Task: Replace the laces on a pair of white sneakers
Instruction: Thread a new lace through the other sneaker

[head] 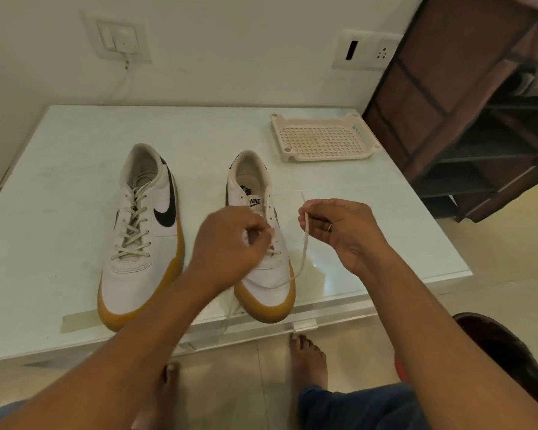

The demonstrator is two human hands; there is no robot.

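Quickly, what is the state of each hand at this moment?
Left hand: curled over the sneaker, apparently pinching the lace; blurred.
Right hand: pinches the free end of the lace.

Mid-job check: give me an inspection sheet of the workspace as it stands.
Surface: white glossy table, bearing both sneakers.
Job's things: sneaker on the left fully laced; sneaker on the right partly laced, lace trailing across its toe.
Clutter: perforated tray, far right corner.
Hands: right hand pinches the lace end; left hand curled at that sneaker's eyelets, blurred, grip unclear.
Cables: white cable drops from wall charger behind table.
Surroundings: brown rack at right; bare feet below table edge.
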